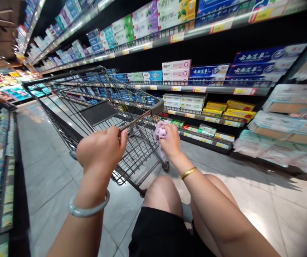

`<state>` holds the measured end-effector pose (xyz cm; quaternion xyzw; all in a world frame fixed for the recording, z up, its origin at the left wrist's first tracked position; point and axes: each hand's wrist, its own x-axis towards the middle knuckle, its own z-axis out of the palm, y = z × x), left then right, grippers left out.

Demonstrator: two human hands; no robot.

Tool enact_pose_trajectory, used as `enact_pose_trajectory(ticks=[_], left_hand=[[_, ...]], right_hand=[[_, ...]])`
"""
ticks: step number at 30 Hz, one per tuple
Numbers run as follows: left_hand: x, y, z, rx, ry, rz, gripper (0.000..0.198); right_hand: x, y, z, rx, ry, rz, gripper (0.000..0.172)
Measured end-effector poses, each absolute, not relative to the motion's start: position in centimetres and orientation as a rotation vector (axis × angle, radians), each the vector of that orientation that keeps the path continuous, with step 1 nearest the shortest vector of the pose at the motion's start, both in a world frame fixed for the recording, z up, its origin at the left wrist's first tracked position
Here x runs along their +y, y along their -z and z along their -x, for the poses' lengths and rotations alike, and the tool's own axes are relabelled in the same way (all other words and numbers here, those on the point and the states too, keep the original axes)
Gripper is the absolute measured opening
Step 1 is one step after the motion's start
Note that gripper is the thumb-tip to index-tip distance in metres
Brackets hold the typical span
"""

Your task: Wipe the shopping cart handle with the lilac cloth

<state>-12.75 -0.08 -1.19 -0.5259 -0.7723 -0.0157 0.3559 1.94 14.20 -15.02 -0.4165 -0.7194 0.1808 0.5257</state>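
Observation:
A dark metal shopping cart (99,114) stands in front of me, its wire basket showing no goods. My left hand (103,146), with a pale bangle on the wrist, is closed around the cart's handle bar. Close to the right end of that bar is my right hand (171,139), its fingers wrapped round a crumpled light purple cloth-like item (161,132). Part of this item hangs below the fingers. Whether the right hand also touches the cart is hidden. A gold bangle (188,173) is on the right wrist.
Shelves (153,87) with boxed goods run along the right side and into the distance. Hanging packages (290,117) are at the far right. Another display shelf (7,185) lines the left edge. Grey floor tiles (48,171) lie between, and my knees show below the cart.

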Motion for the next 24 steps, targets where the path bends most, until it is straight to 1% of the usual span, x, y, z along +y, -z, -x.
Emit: enact_pose_trajectory(ticks=[4, 6, 9, 12, 17, 19, 24], left_hand=[[-0.7, 1.5, 13.0, -1.933, 0.065, 1.375, 0.057], [-1.0, 1.8, 13.1, -1.884, 0.096, 1.366, 0.053], [-1.5, 2.1, 13.2, -1.816, 0.130, 1.350, 0.049], [-1.8, 2.1, 13.2, -1.744, 0.146, 1.367, 0.045], [-2.2, 2.0, 13.1, -1.655, 0.168, 1.393, 0.039], [-2.4, 1.9, 13.1, -1.641, 0.169, 1.404, 0.039], [-2.9, 1.9, 13.2, -1.631, 0.158, 1.408, 0.040]], right_hand=[[12.0, 14.2, -0.8, -1.897, -0.315, 0.667, 0.033], [11.9, 14.1, -0.6, -1.897, -0.266, 0.570, 0.034], [13.6, 14.0, -1.4, -1.675, -0.267, 0.648, 0.035], [14.2, 13.6, -2.2, -1.545, -0.251, 0.741, 0.031], [10.3, 12.5, -1.7, -1.804, -0.091, 0.536, 0.031], [10.2, 12.4, -2.0, -1.814, -0.043, 0.487, 0.030], [13.7, 12.2, -4.6, -1.452, -0.143, 0.695, 0.027]])
